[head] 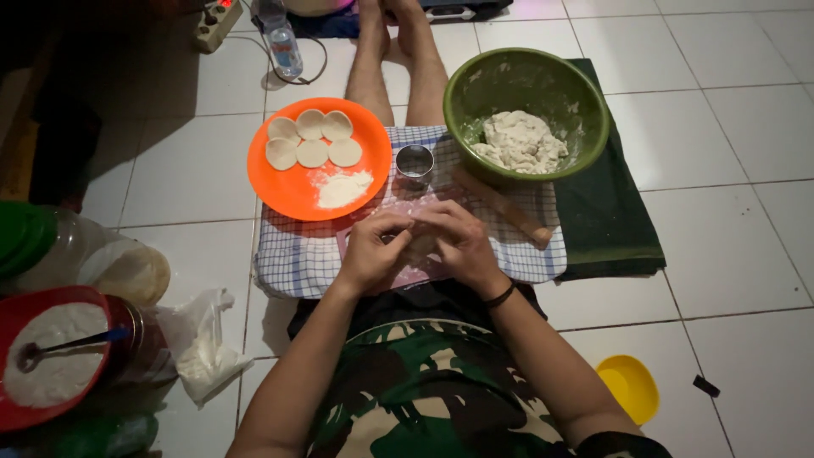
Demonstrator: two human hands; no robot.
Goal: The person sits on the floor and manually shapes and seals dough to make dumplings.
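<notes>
The left hand [373, 252] and right hand [458, 242] met over a checked cloth [292, 254] on the lap, fingers curled around a small lump of dough [417, 246] that was mostly hidden between them, so its shape could not be told. Just beyond the knuckles stood one metal ring cutter [415, 164], and one rolling pin [502, 206] lay slantwise to the right, its upper end tucked under one green bowl [585, 102] holding a mass of dough. An orange plate [288, 191] to the left carried five dough discs [312, 139] and one heap of flour [342, 188]. At the left edge, a red bowl [17, 309] of flour with a spoon was cut off. One yellow lid [629, 387] lay on the floor
</notes>
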